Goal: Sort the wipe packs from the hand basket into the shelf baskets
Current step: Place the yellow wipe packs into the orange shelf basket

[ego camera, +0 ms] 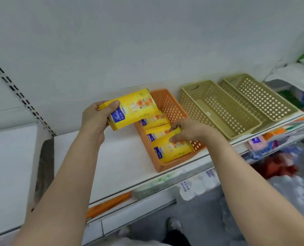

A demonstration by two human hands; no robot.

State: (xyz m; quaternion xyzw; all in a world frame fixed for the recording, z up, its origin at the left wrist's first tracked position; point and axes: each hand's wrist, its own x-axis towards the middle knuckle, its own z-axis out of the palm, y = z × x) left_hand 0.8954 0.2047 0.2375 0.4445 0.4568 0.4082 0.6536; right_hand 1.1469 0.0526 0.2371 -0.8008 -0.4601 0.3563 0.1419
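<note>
While the left hand [94,119] grips a yellow wipe pack [132,108] above the orange basket [172,107] on the shelf [122,162], the right hand [188,130] seemingly pinches the front pack [172,150] standing inside it.

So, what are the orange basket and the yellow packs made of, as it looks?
Orange basket: apparently moulded plastic, matte, with regular round holes in its walls. Yellow pack in the left hand: seemingly soft printed plastic film, slightly glossy, with light sheen and rounded, pliable edges. The pack under the right hand looks the same.
</note>
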